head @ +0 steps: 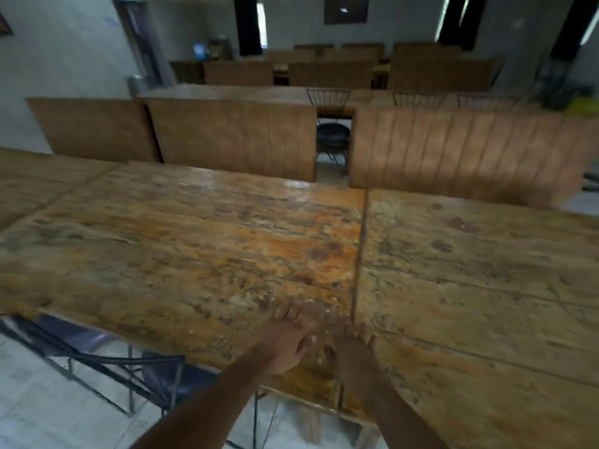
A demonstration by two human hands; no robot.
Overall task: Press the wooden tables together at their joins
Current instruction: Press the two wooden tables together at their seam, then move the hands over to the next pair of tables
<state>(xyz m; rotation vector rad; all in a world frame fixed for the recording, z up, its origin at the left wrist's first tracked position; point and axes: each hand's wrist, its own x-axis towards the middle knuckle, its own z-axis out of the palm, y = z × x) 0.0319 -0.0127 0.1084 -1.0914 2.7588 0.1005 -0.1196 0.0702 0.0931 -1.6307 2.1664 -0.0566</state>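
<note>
Two worn wooden tables stand side by side in front of me: the middle table and the right table. A dark narrow join runs between them from the far edge to the near edge. My left hand lies flat on the middle table, fingers spread, just left of the join near the front edge. My right hand lies flat across the join, its fingers reaching onto the right table. Neither hand holds anything. A third table meets the middle one at the far left.
Dark metal-framed chairs stand under the near left edge. Ahead are further rows of wooden tables with panel fronts, a gap with a chair between them. Pale tiled floor shows at the lower left.
</note>
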